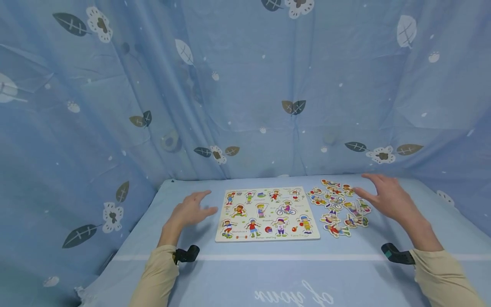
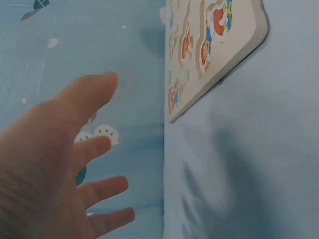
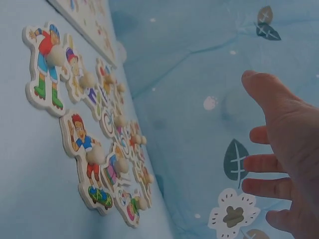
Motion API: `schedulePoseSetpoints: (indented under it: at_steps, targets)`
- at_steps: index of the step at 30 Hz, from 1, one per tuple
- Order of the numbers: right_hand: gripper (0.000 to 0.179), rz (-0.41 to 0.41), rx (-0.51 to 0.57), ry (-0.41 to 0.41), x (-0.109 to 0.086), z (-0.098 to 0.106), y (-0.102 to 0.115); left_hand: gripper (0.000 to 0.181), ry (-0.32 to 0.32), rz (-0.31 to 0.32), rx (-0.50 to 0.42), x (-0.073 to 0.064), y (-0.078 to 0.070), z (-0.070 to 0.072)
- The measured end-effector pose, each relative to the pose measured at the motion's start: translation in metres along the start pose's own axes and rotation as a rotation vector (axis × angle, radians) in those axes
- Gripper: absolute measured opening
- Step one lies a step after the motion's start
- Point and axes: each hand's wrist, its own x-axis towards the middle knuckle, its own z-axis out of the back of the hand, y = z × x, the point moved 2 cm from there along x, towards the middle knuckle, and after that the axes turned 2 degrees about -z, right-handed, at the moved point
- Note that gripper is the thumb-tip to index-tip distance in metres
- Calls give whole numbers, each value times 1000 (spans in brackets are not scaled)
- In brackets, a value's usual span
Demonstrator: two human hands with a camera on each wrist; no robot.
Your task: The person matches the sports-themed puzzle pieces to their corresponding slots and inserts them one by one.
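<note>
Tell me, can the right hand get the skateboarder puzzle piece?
Probably yes. The right hand holds nothing and hovers close by, and the round knob on the skateboarder puzzle piece sticks up with nothing over it. Neighbouring pieces crowd one side, so it might bump them.

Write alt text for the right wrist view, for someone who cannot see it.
An empty right hand, fingers apart, in the air beside knobbed puzzle pieces showing cartoon children, clustered on pale blue cloth. Part of the board shows at upper left; a leaf-and-flower curtain hangs behind.
</note>
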Motion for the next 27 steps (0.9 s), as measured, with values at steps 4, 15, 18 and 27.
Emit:
schedulePoseSetpoints:
  at_steps: [4,15,18,27]
  targets:
    - [75,16,0,-11,-1,-1,5,74,105,-24,-9,-1,-1,-10]
    - [52,77,7,56,2,-13,23,75,295,-4,-18,-3,-6,-35]
    - [50,76,-4,102,2,-17,28,75,300,3,-19,-4,-6,-34]
    - [17,156,49,344,2,-35,39,75,305,10,-32,-3,-6,-33]
